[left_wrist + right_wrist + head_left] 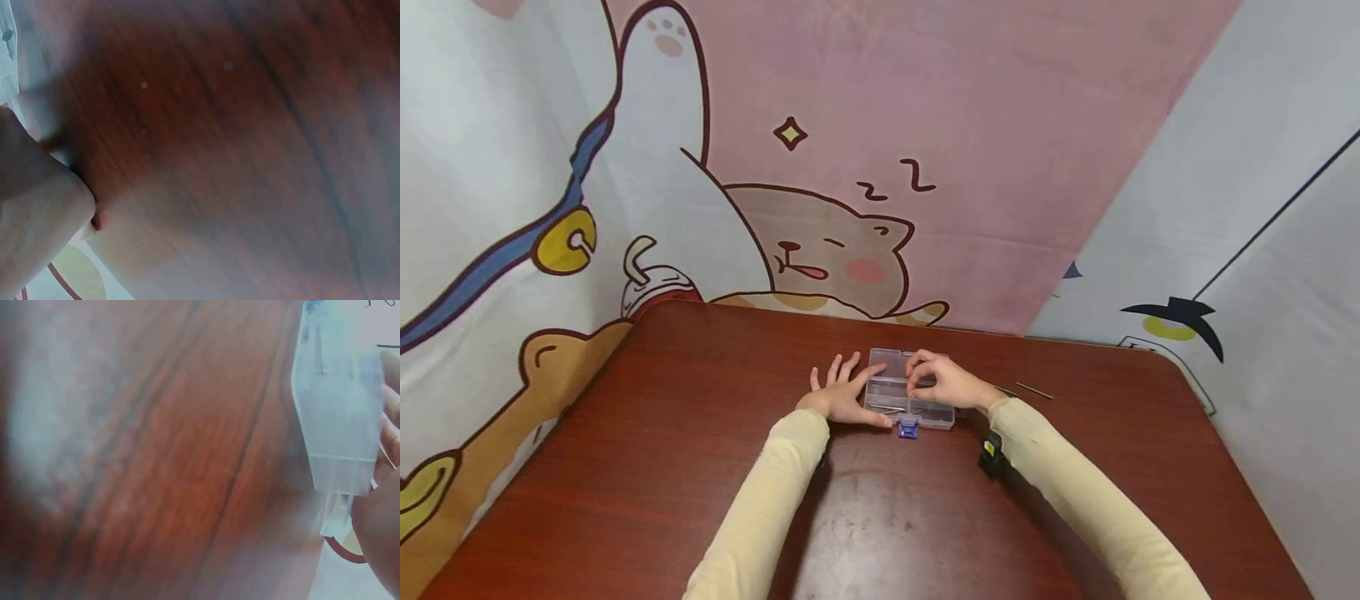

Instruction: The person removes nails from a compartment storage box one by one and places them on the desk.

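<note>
- A clear plastic box (936,421) sits on the reddish-brown tabletop (895,525), between the person's 2 hands.
- Its lid (887,360) is tipped open on the far side, and a blue latch (907,430) sticks out from the near edge.
- Thin metal rods (887,409) lie in the near left compartment; from here I can't count them.
- The left hand (842,402) is at the box's left end, its grip opened out, the fingers spread and the thumb reaching along the near side.
- The right hand (946,382) is over the right part of the box, fingers bent and tips drawn in toward the thumb; whether that grip pinches anything, I cannot tell.
- 2 loose rods (1033,390) lie on the tabletop to the right of the box, 1 of them partly hidden by the right hand.
- Both arms are in cream sleeves (1067,492), and a small black device (991,457) shows at the right wrist.
- A pink and white backdrop (1000,167) with a sleeping cartoon cat (842,242) hangs behind.
</note>
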Demonstrator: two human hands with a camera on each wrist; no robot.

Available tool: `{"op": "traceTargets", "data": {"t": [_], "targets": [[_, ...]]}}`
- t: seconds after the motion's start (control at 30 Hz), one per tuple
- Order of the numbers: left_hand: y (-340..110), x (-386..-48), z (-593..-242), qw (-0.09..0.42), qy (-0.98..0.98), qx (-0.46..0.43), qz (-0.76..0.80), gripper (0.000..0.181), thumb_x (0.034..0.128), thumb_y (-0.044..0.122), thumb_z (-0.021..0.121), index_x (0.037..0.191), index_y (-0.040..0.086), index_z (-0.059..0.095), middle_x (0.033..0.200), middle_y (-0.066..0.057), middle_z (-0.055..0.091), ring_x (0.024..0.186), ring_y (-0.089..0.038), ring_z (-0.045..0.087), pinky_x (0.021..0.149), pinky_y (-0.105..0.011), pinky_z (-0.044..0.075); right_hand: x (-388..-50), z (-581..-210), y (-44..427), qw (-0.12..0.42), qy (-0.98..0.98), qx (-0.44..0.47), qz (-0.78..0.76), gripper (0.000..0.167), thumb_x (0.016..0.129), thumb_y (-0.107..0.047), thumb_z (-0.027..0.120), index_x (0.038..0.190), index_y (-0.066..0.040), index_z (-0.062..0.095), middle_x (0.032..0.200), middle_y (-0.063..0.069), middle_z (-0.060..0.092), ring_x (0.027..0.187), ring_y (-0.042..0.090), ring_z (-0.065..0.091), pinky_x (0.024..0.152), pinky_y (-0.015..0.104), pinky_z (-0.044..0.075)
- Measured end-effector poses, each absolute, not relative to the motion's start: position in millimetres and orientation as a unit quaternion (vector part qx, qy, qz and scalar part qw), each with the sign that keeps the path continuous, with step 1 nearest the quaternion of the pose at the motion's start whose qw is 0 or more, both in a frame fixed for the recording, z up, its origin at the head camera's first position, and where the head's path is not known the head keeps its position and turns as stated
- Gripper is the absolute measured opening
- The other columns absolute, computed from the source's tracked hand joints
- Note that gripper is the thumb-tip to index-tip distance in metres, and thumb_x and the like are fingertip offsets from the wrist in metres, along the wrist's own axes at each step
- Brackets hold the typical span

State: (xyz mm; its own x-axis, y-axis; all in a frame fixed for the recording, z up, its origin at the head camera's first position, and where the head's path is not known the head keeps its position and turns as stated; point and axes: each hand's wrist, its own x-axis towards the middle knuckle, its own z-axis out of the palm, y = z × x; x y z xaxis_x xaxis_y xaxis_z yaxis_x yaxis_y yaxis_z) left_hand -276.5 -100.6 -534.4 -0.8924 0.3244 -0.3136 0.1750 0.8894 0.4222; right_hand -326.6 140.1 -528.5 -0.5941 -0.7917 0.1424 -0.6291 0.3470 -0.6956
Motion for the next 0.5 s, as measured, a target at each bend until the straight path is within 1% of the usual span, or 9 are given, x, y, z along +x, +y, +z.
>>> {"op": "traceTargets", "data": {"t": [0.07,0.17,0.3,0.37,0.43,0.5], "targets": [[-101,-278,-535,0.193,0.954,0.130,0.191,0.108,0.0632,0.081,0.064,0.153,0.045,0.015,0.161,-0.005,-0.004,0.144,-0.033,-0.010,0.104,-0.066,-0.008,-325,-527,142,0.105,0.815,-0.424,-0.381,0.005,0.084,-0.004,0.074,0.082,-0.008,0.072,0.106,0.011,0.055,0.102,0.021,0.051,0.088,0.039,0.046],[-101,-279,-536,0.194,0.955,0.128,0.186,0.109,0.0629,0.081,0.064,0.152,0.047,0.013,0.162,-0.004,-0.005,0.144,-0.031,-0.011,0.104,-0.064,-0.009,-320,-524,144,0.094,0.817,-0.404,-0.401,0.005,0.083,-0.001,0.073,0.082,-0.005,0.070,0.108,0.015,0.056,0.102,0.025,0.052,0.087,0.045,0.045],[-101,-277,-536,0.191,0.954,0.128,0.192,0.109,0.0623,0.082,0.063,0.152,0.046,0.015,0.162,-0.005,-0.003,0.144,-0.032,-0.010,0.104,-0.065,-0.009,-308,-511,148,0.091,0.814,-0.382,-0.428,0.002,0.083,0.004,0.070,0.083,0.005,0.068,0.108,0.025,0.054,0.099,0.032,0.052,0.083,0.052,0.044],[-100,-275,-534,0.190,0.954,0.129,0.192,0.109,0.0625,0.082,0.064,0.152,0.045,0.015,0.162,-0.005,-0.002,0.144,-0.033,-0.009,0.104,-0.065,-0.008,-301,-501,151,0.093,0.814,-0.368,-0.440,0.002,0.084,0.006,0.068,0.085,0.008,0.068,0.108,0.027,0.054,0.098,0.035,0.052,0.080,0.054,0.044],[-99,-274,-532,0.189,0.955,0.130,0.189,0.108,0.0627,0.082,0.064,0.153,0.045,0.016,0.162,-0.005,-0.002,0.145,-0.032,-0.009,0.105,-0.065,-0.007,-294,-490,155,0.092,0.814,-0.353,-0.451,0.002,0.084,0.008,0.067,0.085,0.008,0.068,0.108,0.026,0.054,0.096,0.035,0.052,0.078,0.054,0.043],[-98,-271,-528,0.188,0.955,0.130,0.190,0.107,0.0644,0.080,0.064,0.153,0.043,0.017,0.161,-0.006,0.000,0.145,-0.033,-0.007,0.105,-0.065,-0.005,-289,-484,161,0.085,0.820,-0.338,-0.454,0.002,0.084,0.007,0.066,0.084,0.006,0.068,0.107,0.020,0.054,0.097,0.032,0.051,0.077,0.053,0.042]]}}
